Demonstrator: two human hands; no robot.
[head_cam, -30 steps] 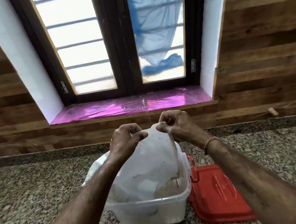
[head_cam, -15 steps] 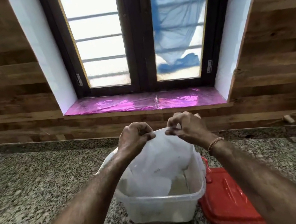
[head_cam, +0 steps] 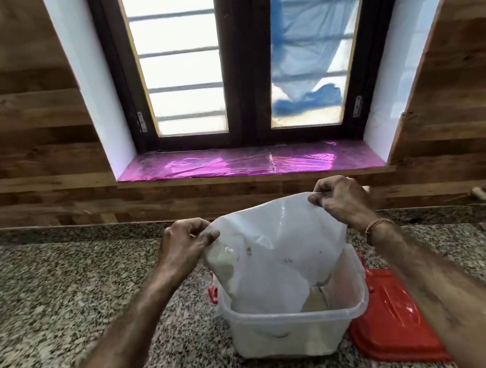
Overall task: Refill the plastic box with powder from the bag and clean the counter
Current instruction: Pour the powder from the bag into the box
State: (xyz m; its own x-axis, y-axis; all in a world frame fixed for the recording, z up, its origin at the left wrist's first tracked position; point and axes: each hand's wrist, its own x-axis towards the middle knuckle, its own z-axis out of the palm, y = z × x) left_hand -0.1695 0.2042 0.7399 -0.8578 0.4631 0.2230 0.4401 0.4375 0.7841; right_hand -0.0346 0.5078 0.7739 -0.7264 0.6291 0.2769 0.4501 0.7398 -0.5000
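Note:
A clear plastic box point(head_cam: 294, 333) stands on the speckled granite counter point(head_cam: 64, 307), with pale powder inside it. Above it hangs a white translucent bag point(head_cam: 278, 251), upside down, its lower end inside the box. My left hand point(head_cam: 186, 243) pinches the bag's upper left corner. My right hand point(head_cam: 341, 201) pinches the upper right corner, a little higher. Some powder clings inside the bag near my left hand. The bag hides most of the box's inside.
The box's red lid point(head_cam: 394, 322) lies flat on the counter, touching the box's right side. A wood-panelled wall and a window with a pink-lined sill point(head_cam: 247, 160) stand behind the counter. A small pale object point(head_cam: 479, 194) rests on the back ledge at right.
My hands have moved apart, spreading the bag's upper edge wide, and lifted it higher over the box. The camera has tilted slightly.

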